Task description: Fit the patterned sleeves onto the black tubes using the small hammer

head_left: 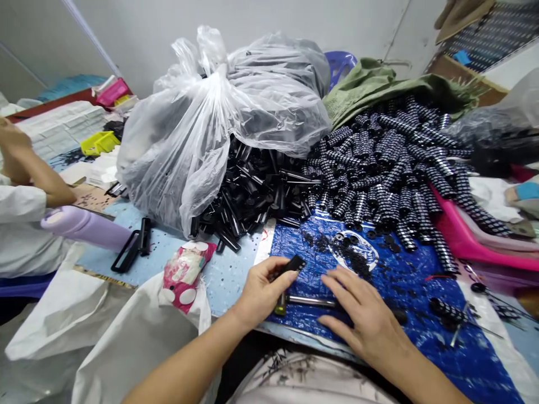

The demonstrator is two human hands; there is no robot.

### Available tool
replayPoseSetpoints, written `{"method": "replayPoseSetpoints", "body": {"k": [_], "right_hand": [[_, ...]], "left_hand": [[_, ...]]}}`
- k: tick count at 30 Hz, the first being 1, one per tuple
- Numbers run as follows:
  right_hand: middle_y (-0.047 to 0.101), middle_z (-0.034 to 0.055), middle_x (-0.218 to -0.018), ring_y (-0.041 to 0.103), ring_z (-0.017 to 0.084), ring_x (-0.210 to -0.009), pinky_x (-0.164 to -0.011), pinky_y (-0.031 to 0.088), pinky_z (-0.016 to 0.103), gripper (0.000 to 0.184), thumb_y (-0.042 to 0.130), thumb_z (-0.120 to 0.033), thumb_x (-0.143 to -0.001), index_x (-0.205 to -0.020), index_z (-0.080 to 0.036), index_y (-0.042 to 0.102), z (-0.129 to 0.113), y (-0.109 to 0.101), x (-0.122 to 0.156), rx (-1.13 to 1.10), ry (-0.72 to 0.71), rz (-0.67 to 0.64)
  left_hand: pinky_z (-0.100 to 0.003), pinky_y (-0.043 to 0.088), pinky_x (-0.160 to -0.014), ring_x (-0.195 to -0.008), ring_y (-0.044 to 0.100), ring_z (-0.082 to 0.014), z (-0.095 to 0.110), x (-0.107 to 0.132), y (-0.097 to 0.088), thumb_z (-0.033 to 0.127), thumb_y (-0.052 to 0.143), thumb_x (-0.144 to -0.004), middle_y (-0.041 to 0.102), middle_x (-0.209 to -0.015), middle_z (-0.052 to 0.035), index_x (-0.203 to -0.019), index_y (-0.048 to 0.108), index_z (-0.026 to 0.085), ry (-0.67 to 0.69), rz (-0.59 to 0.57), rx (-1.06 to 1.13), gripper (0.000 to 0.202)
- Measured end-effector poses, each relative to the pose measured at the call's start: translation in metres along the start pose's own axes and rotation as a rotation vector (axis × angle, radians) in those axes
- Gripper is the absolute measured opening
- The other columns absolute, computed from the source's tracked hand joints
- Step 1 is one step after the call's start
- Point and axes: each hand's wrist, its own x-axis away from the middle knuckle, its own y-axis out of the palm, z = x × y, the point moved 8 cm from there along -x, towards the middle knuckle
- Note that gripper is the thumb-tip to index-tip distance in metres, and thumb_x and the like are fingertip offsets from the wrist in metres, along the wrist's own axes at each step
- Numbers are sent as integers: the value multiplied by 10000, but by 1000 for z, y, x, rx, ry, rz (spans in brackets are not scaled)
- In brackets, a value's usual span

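My left hand [263,292] pinches a black plastic piece [296,264] with small holes in its end face, between thumb and fingers. Just below it lies a tool with a shiny metal shaft [311,301] and a yellow-green end [280,306]. My right hand [362,308] is open above the blue plastic sheet [421,269], fingers spread and palm down; it covers part of the tool, and I cannot tell whether it touches it. Beyond its fingertips, small black bits [353,255] and washers are scattered on the sheet.
Black tubular parts [240,202] spill from a clear plastic bag [202,129]. Black-and-silver patterned grips [387,163] are heaped at the right, beside a pink tray [467,241]. A purple bottle [88,227], a black frame part [128,249] and a red packet [185,275] lie left. Another person's arm [37,168] shows far left.
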Motion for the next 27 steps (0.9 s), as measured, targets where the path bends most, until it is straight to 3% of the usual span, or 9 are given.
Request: {"method": "replayPoseSetpoints", "body": {"k": [2,4,6,9,14,20,23,27], "right_hand": [[658,110,-1039,643,242,-946,-807,550,389,210,542,-246,-981,-1159,-156,607,3,6,8,34,8,-55],[641,87,-944,632,194,-833,-745,534,328,144,512,-197,-990,-1091,-150,603,5,1,10,15,35,-35],[629,95,-958,631,178,-843,-758,527,298,185,505,-170,-987,-1151,-125,577,4,-9,5,-35,55,32],[630,86,-947,634,155,-812,-744,521,262,275,494,-114,-976,-1248,-120,538,1,-20,-10,-102,50,134],[621,42,-806,606,146,-640,-604,490,267,206,500,-232,-1012,-1172,-141,592,-7,-1,-29,82,34,-18],[660,101,-948,631,156,-831,-737,523,261,299,461,-119,-994,-1285,-96,523,-36,-18,-35,-214,-119,82],[637,70,-816,609,159,-710,-627,507,267,249,468,-156,-1000,-1218,-94,572,-49,0,-33,-162,-170,-30],[614,49,-747,590,162,-627,-568,496,285,203,493,-180,-991,-1136,-111,617,-53,20,-24,-97,-197,-151]], "left_hand": [[-280,446,-786,-832,604,-168,3,-3,-23,328,698,-830,690,-902,-42,-974,723,159,88,25,-323,224],[-273,423,-757,-823,592,-172,0,-6,-38,297,717,-796,682,-882,-30,-931,736,173,77,-11,-572,185],[-257,394,-688,-763,562,-161,-7,-10,-44,312,763,-737,640,-803,-4,-861,733,181,-2,-103,-677,182],[-239,323,-575,-637,477,-127,-18,-15,-43,381,810,-672,524,-671,38,-805,702,177,-127,-213,-655,266],[-236,248,-521,-571,385,-103,-23,-21,-38,418,817,-634,444,-608,62,-743,624,167,-166,-241,-619,335],[-236,239,-526,-581,374,-101,-22,-31,-37,419,871,-515,454,-588,68,-653,536,171,-188,-322,-617,439],[-238,236,-511,-559,367,-103,-23,-36,-31,443,870,-523,444,-562,74,-655,513,182,-193,-356,-674,462],[-245,231,-511,-554,369,-108,-14,-34,-27,328,832,-579,443,-567,70,-659,509,187,-147,-330,-760,361]]}}
